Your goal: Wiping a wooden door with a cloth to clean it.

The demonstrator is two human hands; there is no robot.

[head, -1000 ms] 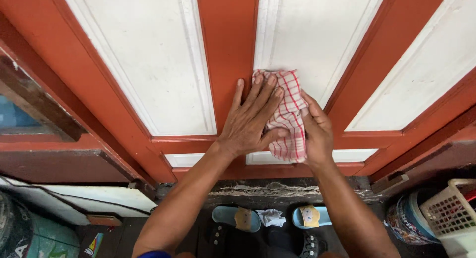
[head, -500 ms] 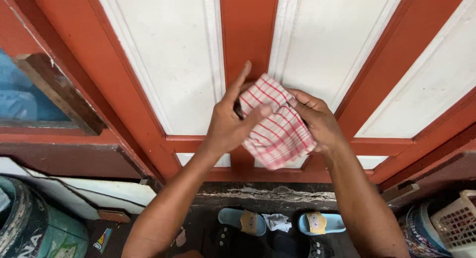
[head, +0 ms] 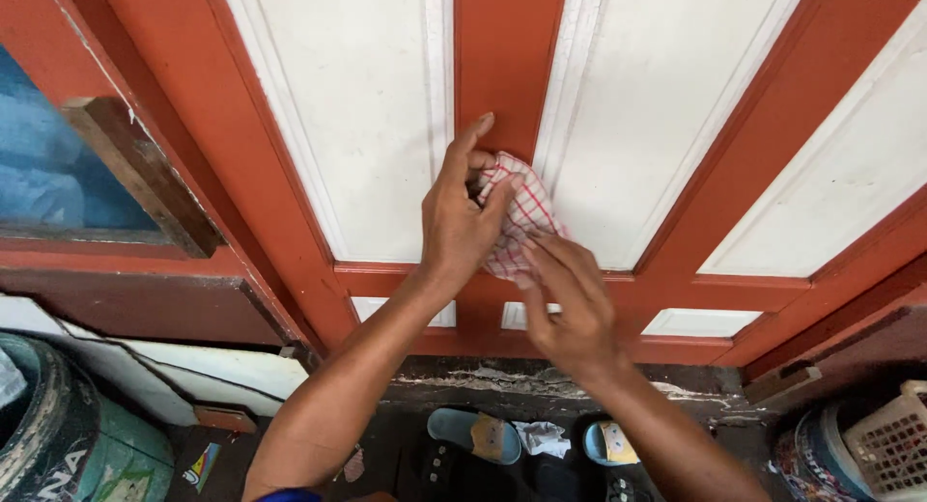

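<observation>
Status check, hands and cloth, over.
Left hand gripping bunched checked cloth against the door. Right hand open, fingers at cloth's lower edge. Nothing in the way.

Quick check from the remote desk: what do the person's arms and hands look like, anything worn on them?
Both forearms are bare, with no gloves, watch, rings or bands visible on the left hand or the right hand. Only a sliver of blue sleeve shows at the left upper arm, at the frame's bottom edge.
</observation>
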